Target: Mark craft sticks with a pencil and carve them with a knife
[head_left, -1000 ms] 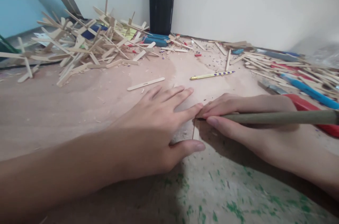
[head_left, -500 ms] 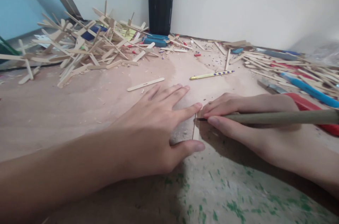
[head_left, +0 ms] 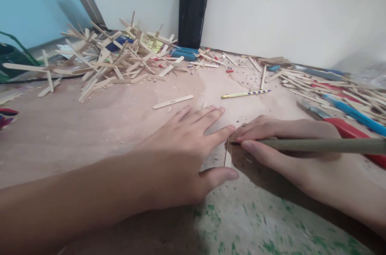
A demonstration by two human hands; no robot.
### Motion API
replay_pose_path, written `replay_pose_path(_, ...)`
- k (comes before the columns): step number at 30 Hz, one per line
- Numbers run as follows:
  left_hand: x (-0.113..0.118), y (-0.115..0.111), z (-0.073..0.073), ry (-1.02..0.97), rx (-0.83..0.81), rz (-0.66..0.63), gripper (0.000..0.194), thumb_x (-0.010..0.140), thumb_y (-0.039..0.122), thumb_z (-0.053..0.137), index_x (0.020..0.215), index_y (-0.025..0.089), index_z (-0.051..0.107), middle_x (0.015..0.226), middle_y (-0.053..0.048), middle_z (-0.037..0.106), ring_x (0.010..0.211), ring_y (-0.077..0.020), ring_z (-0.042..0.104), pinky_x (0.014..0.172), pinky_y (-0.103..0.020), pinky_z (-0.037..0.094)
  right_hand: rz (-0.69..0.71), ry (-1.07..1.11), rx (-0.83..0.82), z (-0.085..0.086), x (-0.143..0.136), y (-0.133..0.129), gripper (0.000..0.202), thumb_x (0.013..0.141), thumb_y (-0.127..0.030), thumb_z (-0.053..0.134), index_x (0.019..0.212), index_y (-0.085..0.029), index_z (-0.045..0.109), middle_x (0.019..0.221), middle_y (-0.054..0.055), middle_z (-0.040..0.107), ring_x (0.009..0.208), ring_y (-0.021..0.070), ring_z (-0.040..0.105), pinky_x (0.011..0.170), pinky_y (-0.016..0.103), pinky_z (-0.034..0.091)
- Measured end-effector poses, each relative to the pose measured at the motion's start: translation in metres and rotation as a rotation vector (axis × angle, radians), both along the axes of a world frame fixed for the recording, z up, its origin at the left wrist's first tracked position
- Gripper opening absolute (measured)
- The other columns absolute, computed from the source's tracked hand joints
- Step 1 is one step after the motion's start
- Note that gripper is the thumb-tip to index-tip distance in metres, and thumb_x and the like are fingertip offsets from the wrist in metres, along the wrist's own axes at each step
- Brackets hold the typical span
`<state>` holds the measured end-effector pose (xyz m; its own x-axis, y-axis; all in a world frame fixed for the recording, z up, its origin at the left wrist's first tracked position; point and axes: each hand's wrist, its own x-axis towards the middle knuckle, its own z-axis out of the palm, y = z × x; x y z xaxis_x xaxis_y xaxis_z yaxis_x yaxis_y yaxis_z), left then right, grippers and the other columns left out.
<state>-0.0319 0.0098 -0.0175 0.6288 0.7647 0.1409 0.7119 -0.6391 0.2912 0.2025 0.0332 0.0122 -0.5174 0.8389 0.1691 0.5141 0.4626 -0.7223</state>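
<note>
A short wooden stick (head_left: 228, 158) lies upright in view on the table, between my two hands. My left hand (head_left: 188, 146) is spread flat, its index fingertip on the stick's far end and its thumb on the near end. My right hand (head_left: 271, 134) pinches a tool with a long round greenish-brown handle (head_left: 325, 145); the dark tip touches the stick near its middle. Beyond my left hand lies a loose stick (head_left: 173, 101) with a small slot in it. A yellow pencil with purple dots (head_left: 245, 94) lies farther right.
Crossed sticks are piled (head_left: 120, 54) at the back left. A black phone (head_left: 194, 8) leans on the wall in a blue holder (head_left: 184, 53). More sticks (head_left: 310, 80), a blue pen (head_left: 356, 113) and a red-handled blade tool (head_left: 340, 126) lie on the right.
The view has shifted, so the scene sits lower and slightly to the right, with more of the phone showing. Both hands keep nearly the same pose at the stick.
</note>
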Motion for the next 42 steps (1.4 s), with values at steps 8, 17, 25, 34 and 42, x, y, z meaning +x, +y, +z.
replay_pose_path(8, 0.002, -0.001, 0.002, -0.015, -0.026, -0.004, 0.068, 0.103, 0.059, 0.054, 0.156, 0.017, 0.05, 0.169, -0.02, 0.037, 0.158, -0.0379, 0.034, 0.128, -0.067, 0.025, 0.007, -0.013, 0.047, 0.002, -0.004, -0.001, 0.011, 0.09, -0.027, 0.073, 0.089, -0.029, 0.083, 0.091, -0.001, 0.083, 0.084, 0.02, 0.081, 0.068, 0.025, 0.067)
replay_pose_path(17, 0.001, 0.0, 0.004, 0.014, -0.078, -0.008, 0.071, 0.105, 0.063, 0.045, 0.16, 0.018, 0.045, 0.171, -0.018, 0.033, 0.159, -0.0389, 0.03, 0.129, -0.068, 0.021, -0.004, -0.007, 0.046, -0.001, 0.0, 0.001, 0.011, 0.09, -0.028, 0.072, 0.082, -0.027, 0.08, 0.087, -0.002, 0.081, 0.08, 0.0177, 0.078, 0.068, 0.024, 0.064)
replay_pose_path(25, 0.001, 0.0, 0.01, 0.078, -0.098, -0.023, 0.077, 0.105, 0.07, 0.04, 0.164, 0.02, 0.038, 0.174, -0.014, 0.026, 0.162, -0.0337, 0.025, 0.132, -0.064, 0.02, -0.021, 0.042, 0.05, -0.011, 0.002, 0.001, 0.013, 0.09, -0.035, 0.073, 0.081, -0.031, 0.082, 0.082, -0.002, 0.079, 0.077, 0.0212, 0.078, 0.048, 0.025, 0.056)
replay_pose_path(34, -0.001, 0.0, 0.007, 0.103, -0.076, -0.003, 0.076, 0.105, 0.071, 0.041, 0.165, 0.025, 0.036, 0.174, -0.011, 0.027, 0.161, -0.0379, 0.027, 0.131, -0.068, 0.021, -0.002, 0.056, 0.007, -0.015, 0.002, 0.0, 0.016, 0.093, -0.028, 0.069, 0.087, -0.027, 0.083, 0.088, -0.001, 0.081, 0.079, 0.0173, 0.076, 0.063, 0.027, 0.059)
replay_pose_path(42, -0.002, -0.003, 0.002, 0.074, -0.022, -0.003, 0.076, 0.105, 0.071, 0.038, 0.164, 0.023, 0.039, 0.172, -0.012, 0.03, 0.159, -0.0368, 0.032, 0.13, -0.067, 0.024, -0.025, 0.082, -0.014, -0.01, 0.0, 0.0, 0.015, 0.092, -0.024, 0.069, 0.087, -0.026, 0.083, 0.087, -0.003, 0.081, 0.075, 0.0125, 0.074, 0.064, 0.021, 0.058)
